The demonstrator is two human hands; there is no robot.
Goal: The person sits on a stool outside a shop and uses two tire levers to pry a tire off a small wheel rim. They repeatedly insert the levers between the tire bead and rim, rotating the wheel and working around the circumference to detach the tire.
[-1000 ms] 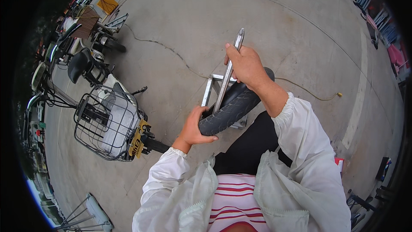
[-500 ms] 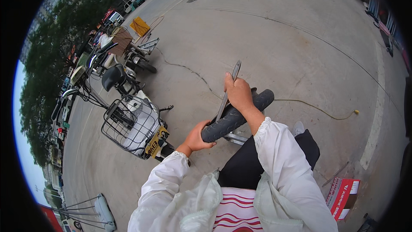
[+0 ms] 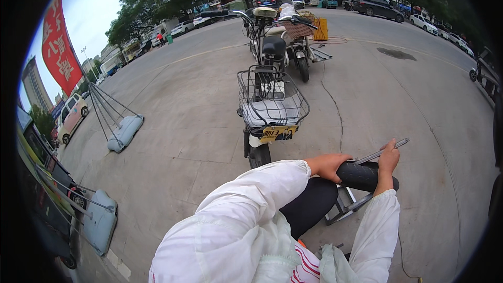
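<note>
A black wheel with a treaded tyre (image 3: 361,176) is low at the right, above a metal frame (image 3: 343,212) close to my knee. My left hand (image 3: 331,166) is closed around the tyre's left end. In my closed right hand (image 3: 389,159) is a long metal tyre lever (image 3: 370,156), slanting up to the right past my fist. Its lower end meets the tyre's far edge near my left fingers; whether the tip sits under the bead cannot be seen. My right wrist crosses over the tyre.
An electric bike with a wire basket (image 3: 272,106) stands ahead of me, and other bikes with a woven basket (image 3: 297,30) are behind it. Grey banner bases (image 3: 126,132) lie at the left under a red banner (image 3: 59,47). A dark cable (image 3: 335,105) runs over the concrete.
The view has swung left and up, so hands and wheel now appear farther right. Both hands keep their hold on tyre and lever, and the lever lies flatter in the picture.
</note>
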